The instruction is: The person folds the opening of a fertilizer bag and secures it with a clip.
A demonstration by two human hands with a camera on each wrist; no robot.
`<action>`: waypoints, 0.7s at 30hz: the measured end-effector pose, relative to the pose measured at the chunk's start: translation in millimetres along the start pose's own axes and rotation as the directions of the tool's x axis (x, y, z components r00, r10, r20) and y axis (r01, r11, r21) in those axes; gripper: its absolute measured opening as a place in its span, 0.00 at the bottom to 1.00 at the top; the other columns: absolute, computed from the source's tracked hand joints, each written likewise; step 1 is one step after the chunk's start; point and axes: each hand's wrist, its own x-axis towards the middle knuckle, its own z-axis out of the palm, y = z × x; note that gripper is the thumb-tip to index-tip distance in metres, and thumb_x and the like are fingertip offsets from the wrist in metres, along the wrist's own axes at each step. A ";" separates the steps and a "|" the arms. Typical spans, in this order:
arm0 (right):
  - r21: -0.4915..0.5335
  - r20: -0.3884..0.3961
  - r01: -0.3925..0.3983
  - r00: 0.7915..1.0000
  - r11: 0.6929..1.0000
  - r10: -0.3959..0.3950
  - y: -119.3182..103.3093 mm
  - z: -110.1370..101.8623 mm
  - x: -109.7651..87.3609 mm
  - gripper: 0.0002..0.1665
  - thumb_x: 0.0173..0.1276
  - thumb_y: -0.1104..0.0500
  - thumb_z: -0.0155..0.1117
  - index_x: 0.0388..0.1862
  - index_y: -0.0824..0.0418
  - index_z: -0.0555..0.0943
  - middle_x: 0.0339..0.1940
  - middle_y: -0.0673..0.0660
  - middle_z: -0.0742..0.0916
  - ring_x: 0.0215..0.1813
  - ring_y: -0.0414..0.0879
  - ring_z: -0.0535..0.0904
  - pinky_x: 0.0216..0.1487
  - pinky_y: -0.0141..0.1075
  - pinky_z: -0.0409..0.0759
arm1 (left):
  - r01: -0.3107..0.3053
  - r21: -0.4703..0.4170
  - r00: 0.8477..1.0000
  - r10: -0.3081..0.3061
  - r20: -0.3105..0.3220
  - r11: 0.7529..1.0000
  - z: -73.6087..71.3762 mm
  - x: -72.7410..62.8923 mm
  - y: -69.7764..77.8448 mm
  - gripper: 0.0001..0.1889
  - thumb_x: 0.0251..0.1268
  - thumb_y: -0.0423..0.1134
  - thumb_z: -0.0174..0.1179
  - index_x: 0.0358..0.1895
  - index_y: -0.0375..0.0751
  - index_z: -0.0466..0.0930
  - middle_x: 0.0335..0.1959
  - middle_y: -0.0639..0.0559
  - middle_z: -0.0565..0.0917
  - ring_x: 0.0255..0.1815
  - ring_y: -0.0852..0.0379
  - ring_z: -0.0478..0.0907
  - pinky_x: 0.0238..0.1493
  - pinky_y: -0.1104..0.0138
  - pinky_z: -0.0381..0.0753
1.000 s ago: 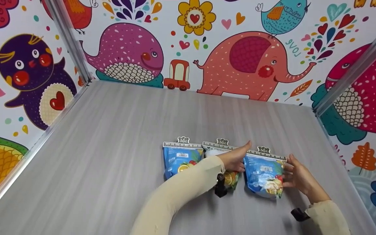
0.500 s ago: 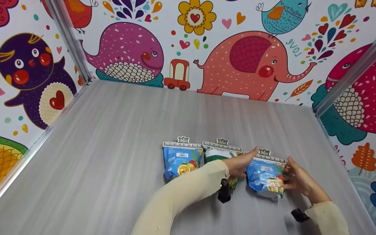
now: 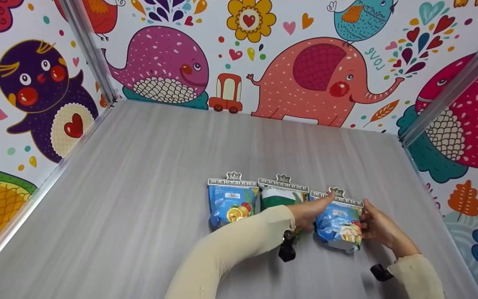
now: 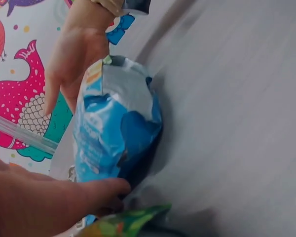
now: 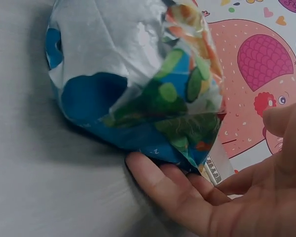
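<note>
Three bags of packaged food, each closed along its top by a piano-key clip, stand in a row in the head view. The right blue bag [image 3: 336, 228], with fruit printed on it, is between the two hands. My left hand [image 3: 310, 212] lies against its left side, thumb raised near its clip [image 3: 350, 202]. Fairly straight fingers of my right hand [image 3: 386, 230] touch its right side, low down in the right wrist view. The middle green-and-white bag [image 3: 278, 198] is partly hidden by the left hand and sleeve. At the left stands another blue bag [image 3: 227, 204].
A grey wood-grain table [image 3: 172, 145] bears the bags. Walls with cartoon animals [image 3: 318, 83] close in the back and sides, with metal corner posts [image 3: 93, 54]. A black wrist camera [image 3: 287, 246] sits below the left hand.
The right blue bag has turned slightly and its left end has shifted a little down and right. My left hand has moved right with it. The other two bags stay put.
</note>
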 end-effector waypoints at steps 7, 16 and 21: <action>-0.055 0.026 0.031 0.999 0.998 -0.030 1.5 1.8 0.9 0.24 0.83 0.44 0.33 0.48 0.65 0.63 0.31 0.51 0.71 0.35 0.41 0.70 0.38 0.38 0.77 | -0.029 0.068 0.999 0.027 0.034 0.997 -7.9 -13.7 -4.4 0.40 0.75 0.66 0.40 0.78 0.41 0.54 0.76 0.35 0.56 0.76 0.30 0.50 0.69 0.40 0.55; -0.109 0.006 0.022 1.000 0.994 -0.021 2.5 4.4 -6.1 0.48 0.82 0.46 0.41 0.76 0.71 0.26 0.36 0.51 0.73 0.35 0.40 0.72 0.38 0.37 0.77 | -0.145 0.197 0.976 0.107 0.189 0.970 -28.6 -45.4 -2.4 0.41 0.77 0.66 0.32 0.79 0.37 0.47 0.78 0.38 0.54 0.79 0.39 0.47 0.74 0.50 0.52; -0.150 -0.012 0.027 0.999 0.988 -0.029 5.3 4.3 -13.4 0.48 0.81 0.46 0.43 0.77 0.72 0.30 0.42 0.54 0.75 0.38 0.42 0.74 0.40 0.39 0.79 | -0.239 0.388 0.959 0.154 0.239 0.890 -44.4 -65.9 -4.3 0.39 0.78 0.66 0.26 0.80 0.43 0.49 0.78 0.44 0.59 0.74 0.40 0.62 0.72 0.54 0.58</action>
